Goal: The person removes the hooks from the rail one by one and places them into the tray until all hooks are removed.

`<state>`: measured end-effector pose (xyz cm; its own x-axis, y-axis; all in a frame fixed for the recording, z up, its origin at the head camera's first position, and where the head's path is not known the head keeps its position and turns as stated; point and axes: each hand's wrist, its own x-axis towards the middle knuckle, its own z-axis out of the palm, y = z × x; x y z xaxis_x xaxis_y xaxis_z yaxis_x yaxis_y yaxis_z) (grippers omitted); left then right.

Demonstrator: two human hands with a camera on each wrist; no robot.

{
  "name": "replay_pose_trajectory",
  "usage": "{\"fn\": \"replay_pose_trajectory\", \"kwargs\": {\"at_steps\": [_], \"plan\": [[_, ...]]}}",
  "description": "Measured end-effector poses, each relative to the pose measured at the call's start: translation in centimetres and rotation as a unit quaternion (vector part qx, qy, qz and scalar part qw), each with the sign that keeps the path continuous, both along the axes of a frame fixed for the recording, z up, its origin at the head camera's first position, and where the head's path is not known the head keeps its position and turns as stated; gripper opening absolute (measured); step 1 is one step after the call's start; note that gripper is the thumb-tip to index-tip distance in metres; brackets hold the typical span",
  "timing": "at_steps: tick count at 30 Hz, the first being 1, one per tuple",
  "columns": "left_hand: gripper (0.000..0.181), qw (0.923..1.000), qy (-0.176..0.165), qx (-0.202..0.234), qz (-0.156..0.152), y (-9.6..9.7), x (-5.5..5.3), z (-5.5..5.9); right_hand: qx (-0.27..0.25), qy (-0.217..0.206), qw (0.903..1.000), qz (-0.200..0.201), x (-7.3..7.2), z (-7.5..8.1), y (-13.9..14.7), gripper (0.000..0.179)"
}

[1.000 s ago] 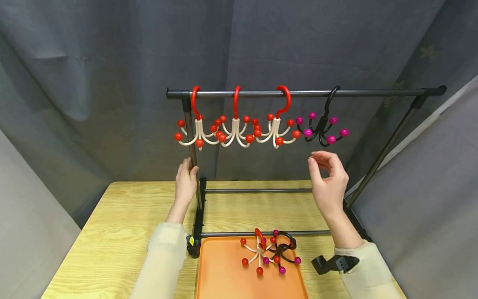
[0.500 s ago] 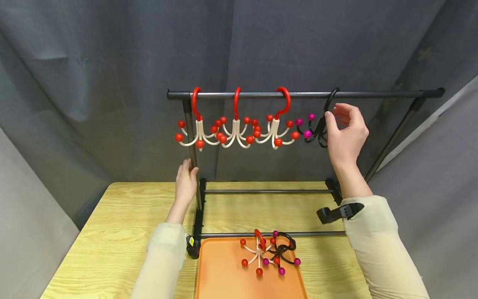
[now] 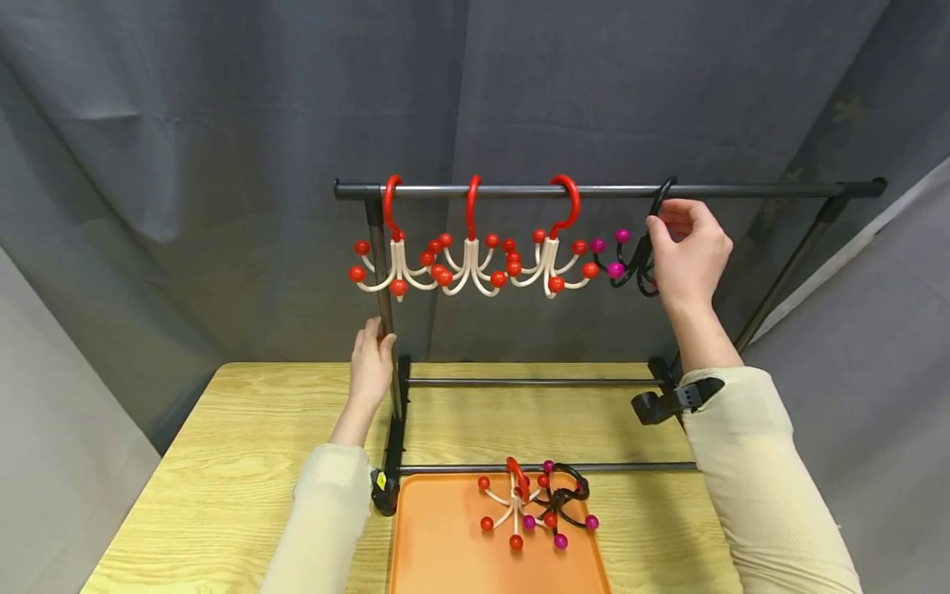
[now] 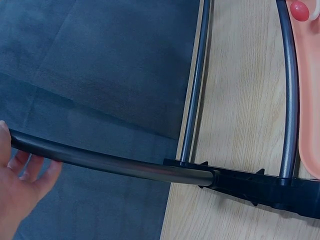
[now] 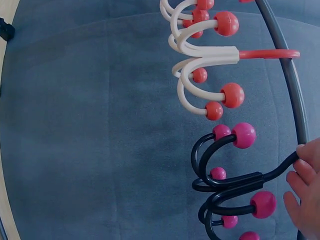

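Note:
A black multi-arm hanger with magenta balls (image 5: 235,186) hangs by its hook from the rack's top rail (image 3: 505,191). My right hand (image 3: 692,260) pinches that hook just below the rail, thumb and fingertips meeting on it in the right wrist view. The hand covers some of the magenta balls in the head view. Left of it, white hangers with red hooks and red balls (image 3: 549,252) hang along the same rail. My left hand (image 3: 369,371) holds the rack's left post (image 4: 110,164), thumb on one side and fingers behind.
On the table (image 3: 245,462), an orange tray (image 3: 445,544) lies in front of the rack. A white hanger with red balls (image 3: 515,502) and a black hanger with magenta balls (image 3: 573,487) overlap on it. A lower crossbar (image 3: 475,469) runs along the tray's far edge. Grey curtains (image 3: 223,165) surround the table.
My right hand has risen from below the black hanger to its hook, and its fingers have closed on it. The left hand has stayed at the post.

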<state>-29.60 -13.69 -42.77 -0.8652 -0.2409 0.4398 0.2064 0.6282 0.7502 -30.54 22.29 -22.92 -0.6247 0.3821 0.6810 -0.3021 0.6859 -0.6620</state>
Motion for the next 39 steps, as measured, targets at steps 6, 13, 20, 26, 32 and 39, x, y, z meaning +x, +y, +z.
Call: {"fn": "replay_pose_trajectory", "kwargs": {"at_steps": [6, 13, 20, 26, 32, 39], "plan": [[0.037, 0.9999, 0.012, -0.001, 0.002, 0.0, -0.1, 0.0, 0.008, -0.004, 0.9999, -0.005, 0.0, 0.3, 0.0, 0.025], [0.037, 1.0, 0.008, -0.002, 0.003, 0.0, -0.1, -0.2, -0.052, -0.002, 0.9986, 0.011, -0.1, 0.2, 0.1, 0.02], [0.04, 1.0, -0.001, -0.004, -0.001, 0.1, 0.1, -0.3, -0.119, 0.045, 0.9907, 0.048, 0.3, 0.7, 0.3, 0.015], [0.039, 1.0, -0.006, -0.002, -0.003, 0.1, 0.0, -0.3, -0.142, 0.068, 0.9849, 0.071, 1.4, 1.5, 0.4, 0.017], [0.037, 1.0, 0.001, 0.001, -0.001, 0.0, 0.1, -0.1, -0.144, 0.087, 0.9802, 0.104, 4.0, 1.8, -0.4, 0.018], [0.035, 1.0, -0.002, 0.0, -0.002, 0.1, 0.1, -0.1, -0.147, 0.107, 0.9721, 0.148, 7.8, 1.7, -2.2, 0.017]]}}
